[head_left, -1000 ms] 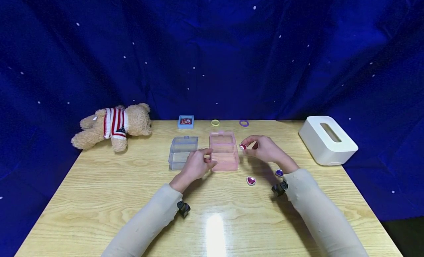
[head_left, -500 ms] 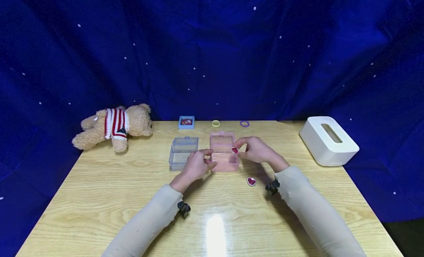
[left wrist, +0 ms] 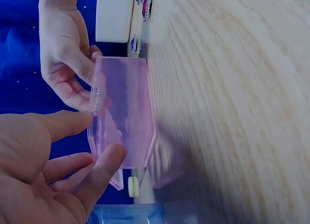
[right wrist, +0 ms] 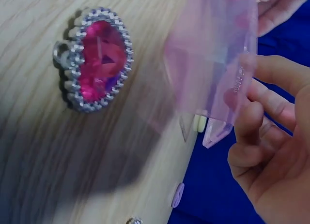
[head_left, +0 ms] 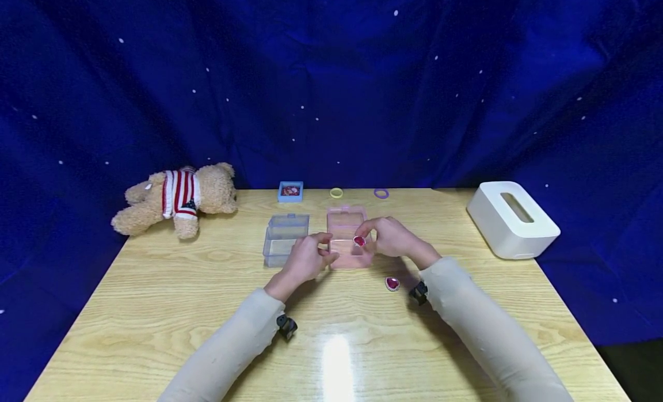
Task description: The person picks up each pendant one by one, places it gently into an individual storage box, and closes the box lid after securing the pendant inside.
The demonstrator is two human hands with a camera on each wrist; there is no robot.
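Note:
My left hand [head_left: 305,257] pinches the left wall of a see-through pink box [head_left: 351,262], thumb and forefinger at its edge in the left wrist view. The box's lid stands raised at the back. Over the box's right side, my right hand [head_left: 391,238] pinches a ring with a red gem [head_left: 359,241] and a silver beaded rim. Through the pink wall, that rim shows faintly in the right wrist view. A second ring with a heart-shaped red gem [right wrist: 104,62] lies on the table in front of the box. A ring with a blue gem [left wrist: 135,44] shows in the left wrist view.
Left of the pink box stands a see-through blue-grey box [head_left: 279,253] with its lid up. Behind are a small blue box [head_left: 290,199], a yellow hoop [head_left: 336,193] and a purple hoop [head_left: 381,193]. A teddy bear [head_left: 178,200] lies left; a white tissue box [head_left: 497,226] stands right.
My right hand has carried the red-gem ring leftward from beside the pink box to over it. Its sleeve now covers the blue-gem ring in the head view. My left hand has stayed put.

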